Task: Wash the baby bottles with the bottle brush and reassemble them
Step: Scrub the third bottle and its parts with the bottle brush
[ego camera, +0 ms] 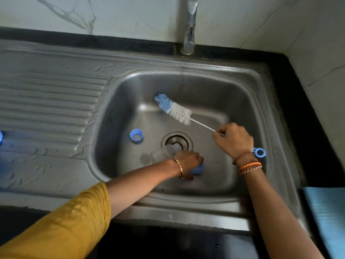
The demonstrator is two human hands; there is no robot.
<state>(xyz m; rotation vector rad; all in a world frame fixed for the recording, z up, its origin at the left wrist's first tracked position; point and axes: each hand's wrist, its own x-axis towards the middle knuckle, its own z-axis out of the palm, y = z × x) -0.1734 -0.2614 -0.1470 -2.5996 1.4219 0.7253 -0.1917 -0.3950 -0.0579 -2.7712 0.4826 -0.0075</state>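
Reaching into the steel sink, the left hand sits low on the basin floor just near the drain. Its fingers curl down over a blue piece, which shows only at the hand's right edge; what the piece is cannot be told. A clear bottle, blurred, lies on its side just left of that hand, its far end over the drain's near-left rim. Whether the hand touches the bottle cannot be told.

Right hand hangs above the right side of the basin, fingers clenched round the thin white stem of the bottle brush. Brush head points far-left, blue bristles at the tip, white bristles behind, held clear of the basin floor. Blue ring end of the handle pokes out at the near-right of the fist.

Blue collar ring stands alone on the basin floor, left of the drain, opening up, apart from both hands.

Tap rises at the far rim, no water seen running. Ribbed draining board to the left, wet, with droplets. Blue item cut off at the left edge of the board. Blue cloth on the dark table at the near right. Yellow sleeve on the left arm; bangle on the left wrist, thread bands on the right.
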